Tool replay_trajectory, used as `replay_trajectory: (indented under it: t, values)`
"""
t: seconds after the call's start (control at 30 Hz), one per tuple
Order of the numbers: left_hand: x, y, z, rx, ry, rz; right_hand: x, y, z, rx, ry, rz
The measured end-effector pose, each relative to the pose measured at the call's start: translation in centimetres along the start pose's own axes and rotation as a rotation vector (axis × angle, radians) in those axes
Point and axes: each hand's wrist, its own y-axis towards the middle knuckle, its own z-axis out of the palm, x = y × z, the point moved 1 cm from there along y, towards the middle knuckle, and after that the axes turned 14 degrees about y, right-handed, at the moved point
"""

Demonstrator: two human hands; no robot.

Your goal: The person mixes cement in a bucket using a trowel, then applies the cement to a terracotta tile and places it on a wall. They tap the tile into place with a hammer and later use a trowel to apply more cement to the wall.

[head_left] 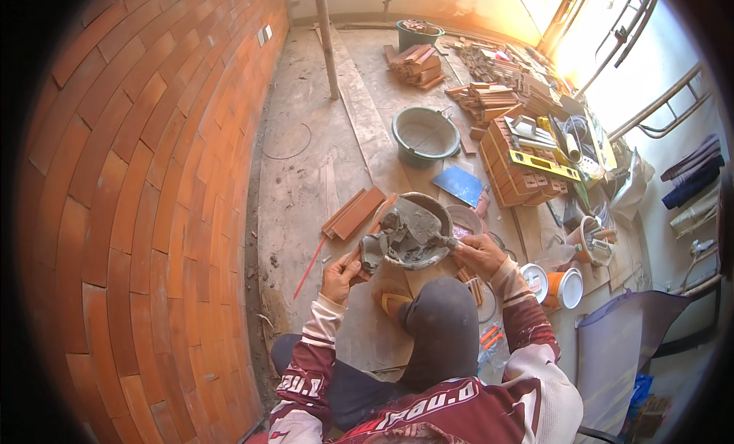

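Note:
My left hand [340, 276] grips a terracotta tile [370, 253], largely covered in wet grey mortar, at the left edge of a round mortar bucket [436, 205]. My right hand [478, 254] is closed on the handle of a trowel [419, 228]; its mortar-smeared blade is over the bucket. Loose tiles [353, 213] lie on the floor just beyond my left hand, beside a thin red strip [308, 272].
A tiled wall [138, 215] runs along the left. Ahead stand a grey basin [426, 157] and a pole [327, 54]. At the right are brick stacks [511, 176], a yellow level [544, 165], blue board [459, 186], tool bucket [590, 241], paint pails [562, 289] and scaffold frames [673, 111].

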Motion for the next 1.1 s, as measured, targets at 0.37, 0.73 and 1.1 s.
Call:
replay_trajectory:
  t: [0.37, 0.73, 1.1]
  values:
    - [-1.1, -1.3, 0.5, -0.029, -0.072, -0.005, -1.0, 1.3, -1.2, -0.018, -0.166, -0.024]
    - [0.8, -0.6, -1.1, -0.013, -0.272, -0.058, -2.2, -1.6, -1.8, 0.017, 0.327, 0.184]
    - [-1.6, 0.4, 2.9, 0.001, -0.527, -0.072, -6.4, 1.2, 0.1, -0.009, 0.333, 0.095]
